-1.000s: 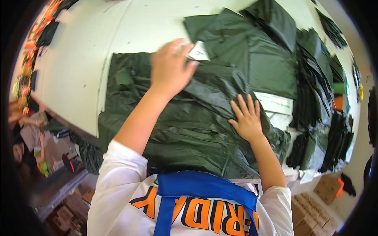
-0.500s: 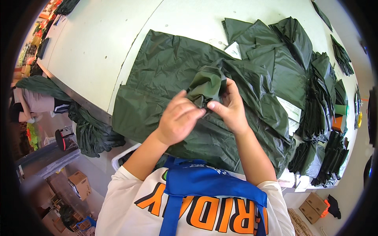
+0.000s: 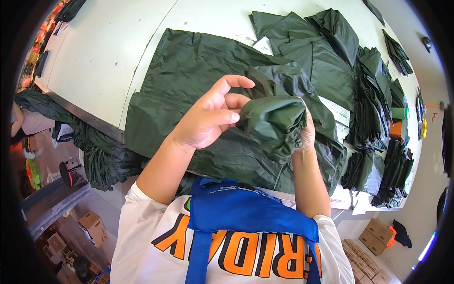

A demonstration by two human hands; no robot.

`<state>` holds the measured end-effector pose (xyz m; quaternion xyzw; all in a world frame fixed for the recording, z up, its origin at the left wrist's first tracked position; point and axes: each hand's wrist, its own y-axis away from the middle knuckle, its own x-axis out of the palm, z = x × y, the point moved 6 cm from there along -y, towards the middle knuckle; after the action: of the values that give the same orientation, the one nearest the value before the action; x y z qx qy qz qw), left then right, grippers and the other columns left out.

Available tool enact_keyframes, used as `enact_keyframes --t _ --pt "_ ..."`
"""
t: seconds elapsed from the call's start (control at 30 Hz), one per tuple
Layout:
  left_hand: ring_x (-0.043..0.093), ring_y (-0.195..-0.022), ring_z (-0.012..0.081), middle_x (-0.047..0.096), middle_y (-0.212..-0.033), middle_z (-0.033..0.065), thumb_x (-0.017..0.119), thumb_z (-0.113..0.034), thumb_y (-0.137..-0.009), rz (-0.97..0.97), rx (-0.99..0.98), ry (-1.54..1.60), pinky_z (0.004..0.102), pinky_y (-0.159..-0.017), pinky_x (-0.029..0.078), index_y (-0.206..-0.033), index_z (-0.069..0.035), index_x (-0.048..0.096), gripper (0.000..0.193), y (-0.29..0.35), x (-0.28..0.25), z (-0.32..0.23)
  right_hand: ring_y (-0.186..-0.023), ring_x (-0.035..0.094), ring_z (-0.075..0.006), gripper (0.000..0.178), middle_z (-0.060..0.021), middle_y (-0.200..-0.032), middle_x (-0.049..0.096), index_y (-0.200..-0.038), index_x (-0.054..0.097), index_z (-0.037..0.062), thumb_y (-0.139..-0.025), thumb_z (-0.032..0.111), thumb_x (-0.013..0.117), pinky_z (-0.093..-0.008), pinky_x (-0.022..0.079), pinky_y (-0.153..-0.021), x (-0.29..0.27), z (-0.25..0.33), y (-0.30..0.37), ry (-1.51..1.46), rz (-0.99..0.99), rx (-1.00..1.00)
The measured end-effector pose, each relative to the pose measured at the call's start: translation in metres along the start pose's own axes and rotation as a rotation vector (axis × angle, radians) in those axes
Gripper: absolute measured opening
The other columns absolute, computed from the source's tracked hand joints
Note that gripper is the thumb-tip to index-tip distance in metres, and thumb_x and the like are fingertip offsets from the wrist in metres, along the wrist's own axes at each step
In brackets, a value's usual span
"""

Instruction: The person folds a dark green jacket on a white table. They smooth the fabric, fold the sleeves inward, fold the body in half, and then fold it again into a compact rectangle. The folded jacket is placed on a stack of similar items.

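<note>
A dark green waterproof garment lies spread and wrinkled over the table in front of me. My right hand is closed on a bunched, rounded part of the garment, lifted above the rest; most of its fingers are hidden behind the fabric. Just left of that bunch is my left hand, its fingers apart and curved, the tips at or close to the fabric's edge. Whether they touch it I cannot tell. Nothing is gripped in the left hand.
Folded green pieces lie at the back right, with stacks of dark folded fabric along the right. A white printed card shows near them. Green fabric hangs off the table's left edge. A person stands at far left. Cardboard boxes sit lower right.
Both hands were close together on a small gathered part. Now the left hand has come off with fingers spread, and the right hand holds a larger bunch, shifted right and raised.
</note>
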<state>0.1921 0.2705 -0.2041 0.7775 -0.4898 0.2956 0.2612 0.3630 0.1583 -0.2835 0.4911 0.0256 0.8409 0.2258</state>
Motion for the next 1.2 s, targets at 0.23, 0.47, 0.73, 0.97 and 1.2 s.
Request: enact_keyframes --t 0.23,0.47,0.73,0.97,1.2 --pt "0.055 -0.103 0.0111 0.056 -0.117 0.0069 0.049 0.009 -0.078 0.084 -0.003 0.014 0.0258 -0.09 0.044 -0.125 -0.004 0.047 0.049 -0.007 0.041 0.002 -0.102 0.063 -0.0252 0.05 -0.012 -0.114 0.063 -0.123 0.054 0.0018 -0.079 0.021 0.069 -0.0392 0.051 -0.092 -0.035 0.0 0.022 0.014 -0.17 0.097" --pt "0.053 -0.107 0.0122 0.057 -0.114 0.0056 0.054 0.007 -0.082 -0.056 0.067 -0.396 0.0258 -0.093 0.04 -0.116 -0.002 0.053 0.035 -0.003 0.042 0.019 -0.089 0.055 -0.0116 0.024 -0.0043 -0.102 0.058 -0.114 0.056 0.0019 -0.091 0.004 0.058 -0.0236 0.045 -0.078 -0.13 0.145 0.136 0.887 -0.739 -0.816" --pt "0.054 -0.096 0.0084 0.056 -0.1 0.0026 0.056 0.011 -0.081 -0.094 -0.051 -0.481 0.0233 -0.084 0.046 -0.11 -0.004 0.051 0.032 -0.015 0.061 0.046 -0.091 0.063 -0.0256 0.05 -0.0152 -0.109 0.065 -0.125 0.055 0.0044 -0.076 0.008 0.066 -0.0339 0.049 -0.086 -0.29 0.186 0.263 1.825 -1.15 -0.07" --pt "0.054 -0.091 0.0076 0.057 -0.096 0.0002 0.062 0.006 -0.082 -0.102 -0.041 -0.613 0.0222 -0.083 0.044 -0.104 -0.006 0.053 0.026 -0.017 0.068 0.067 -0.111 0.052 -0.0396 0.07 -0.0212 -0.124 0.052 -0.129 0.049 0.0057 -0.067 0.017 0.079 -0.043 0.045 -0.093 -0.273 0.158 0.231 2.059 -0.866 -0.032" --pt "0.054 -0.09 0.0069 0.058 -0.094 -0.0004 0.065 0.003 -0.082 -0.178 -0.064 -0.595 0.0213 -0.083 0.042 -0.104 -0.006 0.054 0.026 -0.011 0.067 0.074 -0.087 0.061 -0.0373 0.024 -0.0211 -0.093 0.064 -0.105 0.058 0.0031 -0.082 0.003 0.055 -0.0433 0.049 -0.076 -0.259 0.153 0.243 1.997 -1.02 -0.217"
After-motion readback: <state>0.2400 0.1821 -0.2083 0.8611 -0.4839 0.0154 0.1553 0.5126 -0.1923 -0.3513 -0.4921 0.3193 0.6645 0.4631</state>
